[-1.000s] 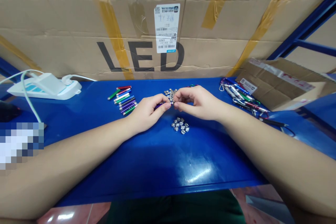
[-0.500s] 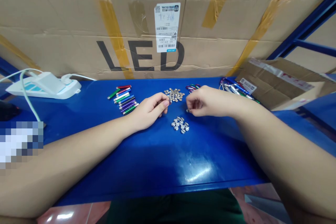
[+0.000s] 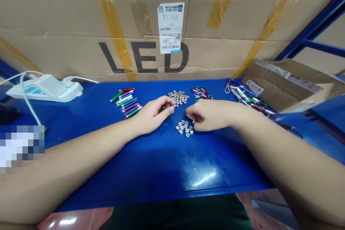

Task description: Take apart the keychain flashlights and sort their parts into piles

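My left hand (image 3: pixel 156 113) is closed, thumb against curled fingers, around a small silver-ended tube (image 3: pixel 175 105) whose length is mostly hidden by the fingers. My right hand (image 3: pixel 205 115) is curled low over the right edge of a loose pile of small silver caps (image 3: pixel 184 128); its fingertips are pinched together, and what they hold is hidden. Behind the hands lies a pile of small round button cells (image 3: pixel 179 97). Left of my left hand, several coloured metal tubes (image 3: pixel 128 103) lie in a rough column.
Coloured carabiners (image 3: pixel 201 92) lie behind my right hand. Further right, assembled-looking coloured tubes with clips (image 3: pixel 244 91) sit against an open cardboard box (image 3: pixel 285 86). A white power strip (image 3: pixel 45 88) is at the left. A large carton (image 3: pixel 151 18) stands behind the blue table (image 3: pixel 161 172).
My right hand has moved toward me, down to the silver caps, uncovering more of the carabiners. My left hand stays in nearly the same place, its fingers slightly shifted around the tube.
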